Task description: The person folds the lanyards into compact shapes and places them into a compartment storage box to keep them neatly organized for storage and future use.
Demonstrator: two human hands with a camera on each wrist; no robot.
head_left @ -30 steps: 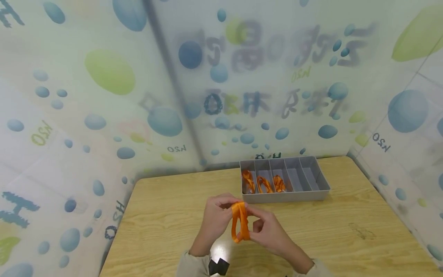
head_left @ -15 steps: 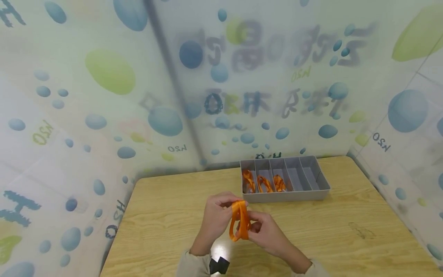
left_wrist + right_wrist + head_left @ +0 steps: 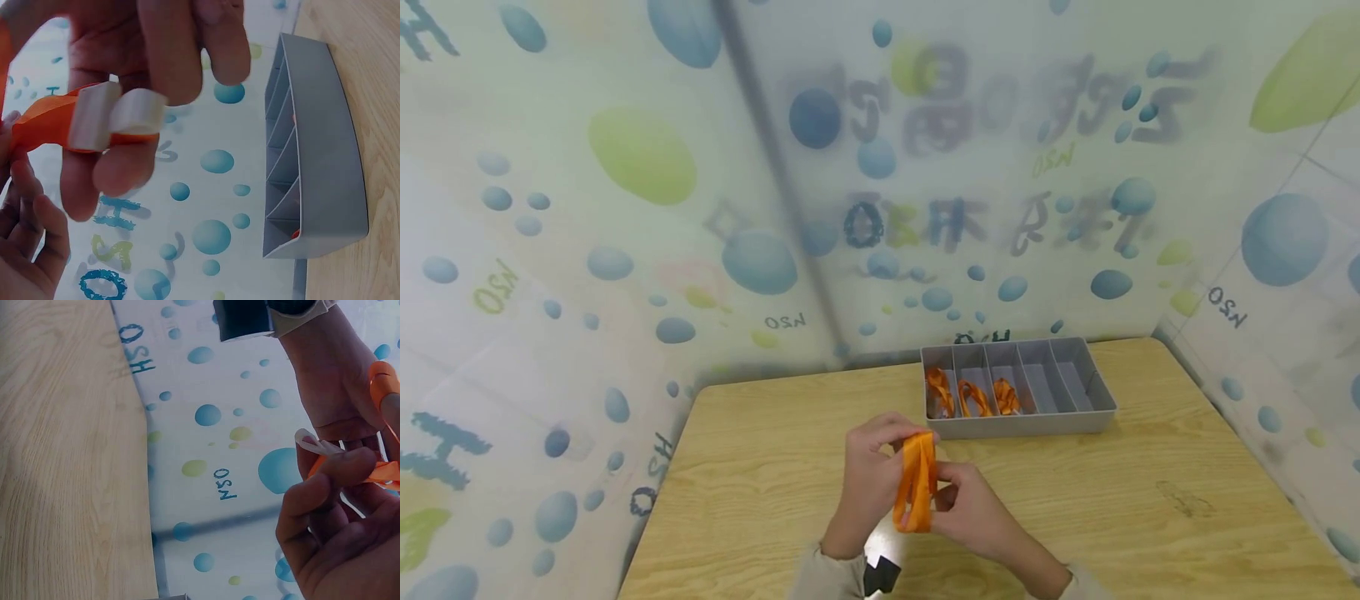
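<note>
Looped in several turns, an orange lanyard is held between both hands above the table. My left hand pinches the top of the coil between thumb and fingers. On the other side, the right hand grips the coil's lower right part with curled fingers. White plastic clip pieces on the strap lie against the left fingers in the left wrist view. In the right wrist view, a white end sticks out near the right fingertips. Parts of the loops are hidden behind the fingers.
Behind the hands, a grey divided box stands at the table's back edge. Its three leftmost compartments each hold an orange lanyard. The wooden table meets a patterned curtain at the back.
The right hand has shifted slightly downward along the coil, and the loops now hang longer and closer together. The left hand keeps its hold at the top. The box is unchanged.
</note>
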